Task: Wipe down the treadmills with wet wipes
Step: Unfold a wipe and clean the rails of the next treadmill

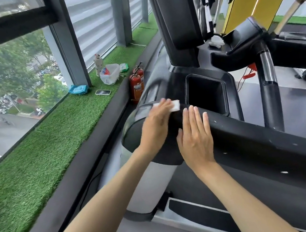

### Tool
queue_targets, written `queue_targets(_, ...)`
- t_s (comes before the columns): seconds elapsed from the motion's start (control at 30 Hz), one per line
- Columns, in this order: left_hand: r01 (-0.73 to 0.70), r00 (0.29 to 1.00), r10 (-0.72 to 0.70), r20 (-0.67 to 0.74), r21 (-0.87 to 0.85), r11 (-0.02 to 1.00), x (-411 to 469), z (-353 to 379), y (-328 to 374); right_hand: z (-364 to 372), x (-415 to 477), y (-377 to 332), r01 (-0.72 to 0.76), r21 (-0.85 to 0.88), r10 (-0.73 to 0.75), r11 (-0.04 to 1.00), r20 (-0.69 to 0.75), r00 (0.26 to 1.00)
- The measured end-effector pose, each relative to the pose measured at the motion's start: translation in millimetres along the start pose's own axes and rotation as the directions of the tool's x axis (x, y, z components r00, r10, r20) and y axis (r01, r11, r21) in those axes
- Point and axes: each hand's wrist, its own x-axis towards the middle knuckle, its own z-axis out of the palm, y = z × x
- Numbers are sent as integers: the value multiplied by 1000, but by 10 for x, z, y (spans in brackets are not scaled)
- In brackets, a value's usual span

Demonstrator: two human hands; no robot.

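- On the black rail (pixel 253 139) of the treadmill (pixel 154 186), the left hand (pixel 155 123) lies flat with straight fingers. It presses a white wipe (pixel 174 105) onto the rail's rounded front end, and only the wipe's far edge shows past the fingertips.
- The right hand (pixel 196 139) is open too, palm down on the rail just beside the left. It holds nothing and probably serves as a brace.
- The step looks like wiping the rail top. Even palm pressure and overlapping strokes along its length would suit, with the wipe curled over both sides of the curve, which are easy to miss.
- The right hand should lift clear ahead of the wipe, or the patch under it goes uncleaned.
- White specks (pixel 284 172) dot the rail nearer the person. They will likely need a firmer second pass.
- The dark pocket (pixel 207 98) just beyond the wipe is deep, so its corners call for a fold of wipe pushed in by fingertips.
- The wipe looks small and folded, so it should be turned to a clean face once it greys.
- A blue pack (pixel 78 89) lies on the turf ledge (pixel 51 143) by the window, well apart from the treadmill, near a phone (pixel 103 92) and a bag (pixel 109 73).
- 2 extinguishers (pixel 136 86) stand between ledge and treadmill, so a reach for the pack should go over them.
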Motion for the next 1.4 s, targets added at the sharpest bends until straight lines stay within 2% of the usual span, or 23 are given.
queue_targets(0.03, 109, 990, -111, -88, -23, 994, 42, -75, -49, 6, 3, 7, -1, -3, 1, 1000, -2, 1000)
queue_targets(0.1, 393, 881, -403, -248, -91, 915, 124, -187, -150, 14, 6, 8, 5, -16, -5, 1000, 0, 1000)
queue_targets(0.13, 461, 841, -462, -282, -74, 884, 128, -173, -139, 13, 8, 4, 9, -22, -9, 1000, 2, 1000)
queue_targets(0.17, 438, 861, -423, -283, -12, 899, 102, -122, -74, 15, 11, 6, 12, -24, -12, 1000, 5, 1000)
queue_targets(0.23, 156, 978, -138, -157, 108, 982, -68, 25, 75, 20, 11, 13, 13, -21, -12, 1000, 4, 1000)
queue_targets(0.3, -107, 994, 108, 1, 108, 988, -232, 63, 34, 23, 19, 12, 12, -29, -12, 1000, -2, 1000)
queue_targets(0.33, -130, 992, 130, 5, 100, 987, -237, 25, -55, 22, 20, 10, 14, -29, -14, 999, 2, 1000)
queue_targets(0.4, 113, 982, -110, -153, 7, 994, -148, -103, -219, 21, 16, 13, 19, -31, -19, 999, 12, 1000)
queue_targets(0.47, 392, 876, -403, -263, -97, 915, -72, -180, -265, 19, 18, 7, 9, -35, -9, 999, 18, 1000)
queue_targets(0.5, 402, 877, -404, -260, -66, 913, -71, -158, -192, 13, 17, 2, 3, -29, -2, 1000, 17, 1000)
queue_targets(0.57, 117, 987, -109, -120, 63, 991, -169, -50, -3, 5, 13, -4, 0, -18, 0, 1000, 9, 1000)
queue_targets(0.63, -165, 986, 162, 47, 82, 983, -268, 16, 32, 2, 19, 0, 3, -25, -3, 1000, 5, 1000)
queue_targets(0.67, -201, 979, 197, 56, 92, 975, -261, 4, -41, -1, 20, 5, 10, -26, -9, 1000, 11, 1000)
queue_targets(0.7, -171, 985, 171, 12, 101, 980, -220, -26, -118, -5, 22, 7, 14, -26, -14, 1000, 20, 1000)
queue_targets(0.77, 99, 982, -94, -161, 23, 995, -93, -149, -196, -9, 33, 0, 7, -34, -6, 999, 37, 999)
queue_targets(0.83, 371, 898, -376, -227, -65, 926, 55, -230, -175, -11, 30, -8, -7, -32, 9, 999, 54, 999)
queue_targets(0.87, 402, 889, -402, -221, -48, 915, 112, -214, -103, -18, 30, -13, -12, -28, 14, 1000, 56, 998)
queue_targets(0.97, 84, 996, -80, -34, 139, 987, 84, -31, 173, -53, 41, 1, 16, -22, -15, 1000, 65, 998)
queue_targets(1.03, -88, 991, 70, 118, 158, 983, 16, 27, 170, -102, 34, 35, 50, -42, -47, 998, 76, 996)
queue_targets(1.1, -46, 994, 30, 101, 150, 988, 77, -58, 43, -163, -57, 106, 34, -73, -26, 997, 102, 994)
queue_targets(1.23, 372, 925, -349, -153, 168, 913, 213, -123, 47, -273, -311, 337, -117, -111, 128, 987, 94, 987)
queue_targets(1.3, 334, 937, -294, -191, 230, 914, 119, 81, 270, -306, -368, 427, -176, -91, 184, 980, 80, 980)
queue_targets(1.4, -59, 998, 58, 13, 262, 963, -163, 437, 513, -333, -374, 512, -249, -67, 254, 966, 91, 963)
